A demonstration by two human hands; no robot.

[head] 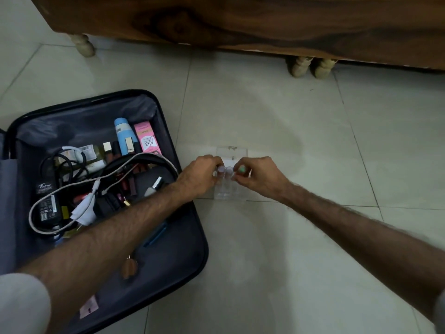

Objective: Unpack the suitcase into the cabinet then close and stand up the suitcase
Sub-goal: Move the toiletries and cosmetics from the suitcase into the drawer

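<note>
Clear plastic organiser (230,189): one, on the floor tiles (289,116) right of the open suitcase (168,249), near the cabinet (240,20). Probably light, rigid, slippery and easily cracked; best held by its side walls.

Small bottles (225,170): apparently two, upright in the organiser; count uncertain in blur.

Left hand (202,173) and right hand (257,174): both pinching the bottle tops, fingers curled.

Suitcase contents: one blue can (123,136), one pink box (145,138), two power adapters, tangled cables, several lipsticks.

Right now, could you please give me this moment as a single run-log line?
left hand: pinching small bottles | right hand: same | clear organizer: on floor | suitcase: open, still packed
</note>
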